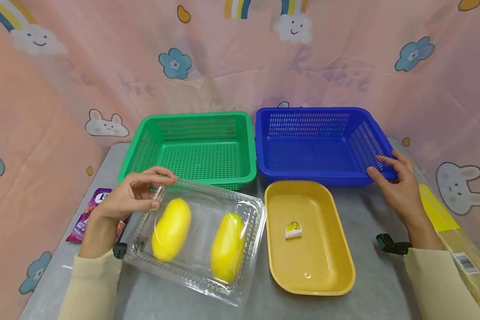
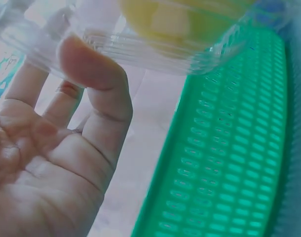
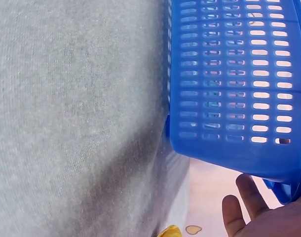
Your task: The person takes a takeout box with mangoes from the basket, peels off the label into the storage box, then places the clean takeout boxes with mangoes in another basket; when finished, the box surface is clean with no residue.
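Note:
My left hand pinches the upper left edge of a clear plastic clamshell box, tilted above the table. Inside it lie two yellow mangoes, a left one and a right one. In the left wrist view, the thumb presses on the clear plastic. At the front right corner of the blue basket, my right hand has its thumb and forefinger at the rim. Two of its fingers stretch loosely outside the basket in the right wrist view; its grip is partly hidden.
A green basket stands behind the box, left of the blue one. In the yellow tray lies a small label-like piece. A purple snack packet lies at left, a clear-and-yellow package at right. A patterned curtain hangs behind.

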{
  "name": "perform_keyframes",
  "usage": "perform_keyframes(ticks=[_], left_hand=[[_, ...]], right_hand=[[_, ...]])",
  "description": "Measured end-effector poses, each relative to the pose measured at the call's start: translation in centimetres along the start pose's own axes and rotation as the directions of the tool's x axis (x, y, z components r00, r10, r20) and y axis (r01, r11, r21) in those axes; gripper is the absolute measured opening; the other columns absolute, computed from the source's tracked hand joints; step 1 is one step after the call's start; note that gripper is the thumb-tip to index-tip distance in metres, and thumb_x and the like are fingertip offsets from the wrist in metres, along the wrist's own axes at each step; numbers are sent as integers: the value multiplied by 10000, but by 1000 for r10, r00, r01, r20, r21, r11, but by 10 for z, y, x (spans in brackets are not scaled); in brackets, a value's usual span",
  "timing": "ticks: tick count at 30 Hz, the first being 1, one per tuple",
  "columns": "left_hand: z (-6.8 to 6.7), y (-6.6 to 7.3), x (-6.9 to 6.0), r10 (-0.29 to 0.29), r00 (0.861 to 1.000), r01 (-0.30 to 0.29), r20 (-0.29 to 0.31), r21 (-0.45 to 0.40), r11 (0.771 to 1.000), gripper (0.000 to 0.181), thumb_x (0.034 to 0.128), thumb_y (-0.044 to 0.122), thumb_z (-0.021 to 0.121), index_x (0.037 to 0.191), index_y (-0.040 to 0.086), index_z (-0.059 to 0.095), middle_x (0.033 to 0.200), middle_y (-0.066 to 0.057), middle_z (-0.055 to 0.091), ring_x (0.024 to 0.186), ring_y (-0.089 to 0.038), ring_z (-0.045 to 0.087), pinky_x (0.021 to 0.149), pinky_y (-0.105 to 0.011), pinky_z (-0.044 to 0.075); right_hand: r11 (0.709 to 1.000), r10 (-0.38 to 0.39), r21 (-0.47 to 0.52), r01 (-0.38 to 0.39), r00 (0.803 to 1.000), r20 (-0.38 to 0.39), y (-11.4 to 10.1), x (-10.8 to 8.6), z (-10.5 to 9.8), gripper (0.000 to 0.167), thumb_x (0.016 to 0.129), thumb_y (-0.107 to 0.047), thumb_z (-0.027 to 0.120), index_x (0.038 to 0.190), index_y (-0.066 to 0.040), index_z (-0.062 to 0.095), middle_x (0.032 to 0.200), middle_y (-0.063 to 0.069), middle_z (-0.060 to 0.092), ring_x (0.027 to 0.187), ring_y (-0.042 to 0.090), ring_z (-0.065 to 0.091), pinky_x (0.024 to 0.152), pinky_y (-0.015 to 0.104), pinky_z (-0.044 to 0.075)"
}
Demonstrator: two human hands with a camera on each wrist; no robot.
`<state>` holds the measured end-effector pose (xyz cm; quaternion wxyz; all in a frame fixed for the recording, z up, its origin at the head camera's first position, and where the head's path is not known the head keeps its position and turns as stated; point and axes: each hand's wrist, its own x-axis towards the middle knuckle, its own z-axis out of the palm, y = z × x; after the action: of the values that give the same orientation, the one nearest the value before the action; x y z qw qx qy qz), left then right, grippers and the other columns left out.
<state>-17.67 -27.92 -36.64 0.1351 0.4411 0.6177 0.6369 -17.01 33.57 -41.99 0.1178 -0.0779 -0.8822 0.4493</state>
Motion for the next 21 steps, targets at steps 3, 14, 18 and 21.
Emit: perform_keyframes(ticks=[3, 14, 18, 21], left_hand=[[-3, 4, 7, -17, 1000, 17, -19, 25, 1000, 519, 867, -174, 597, 1356, -6, 634, 1407, -76, 558, 886, -107, 547, 441, -326, 304], [-6, 6, 53, -89, 982, 100, -167, 54, 994, 483, 885, -157, 552, 1309, 37, 676, 1372, -22, 565, 821, -170, 521, 646, -238, 523], [-2, 4, 75, -111, 966, 119, -234, 22, 993, 500, 891, -153, 527, 1288, 96, 701, 1365, -28, 570, 674, -173, 488, 625, -257, 535], [1, 3, 92, -131, 951, 140, -282, 12, 990, 483, 906, -123, 540, 1276, 134, 714, 1351, -8, 589, 649, -163, 517, 645, -250, 535]], right_hand=[[1000, 5, -1, -5, 1000, 1, -1, 0, 0, 642, 1026, -402, 577, 1527, -31, 428, 1736, 7, 34, 1568, 432, 122, 1234, 612, 229], [1000, 4, 9, -4, 1000, 5, 1, 0, 2, 638, 1035, -382, 563, 1531, -10, 409, 1735, 65, 9, 1561, 468, 108, 1178, 683, 235], [1000, -1, 5, 1, 1000, -2, 2, 0, 2, 638, 1035, -386, 563, 1523, -2, 417, 1735, 67, 13, 1561, 464, 113, 1180, 691, 235], [1000, -7, 7, 7, 1000, -10, 3, 0, 1, 634, 1035, -389, 565, 1517, -1, 426, 1734, 64, 20, 1561, 457, 121, 1183, 692, 238]])
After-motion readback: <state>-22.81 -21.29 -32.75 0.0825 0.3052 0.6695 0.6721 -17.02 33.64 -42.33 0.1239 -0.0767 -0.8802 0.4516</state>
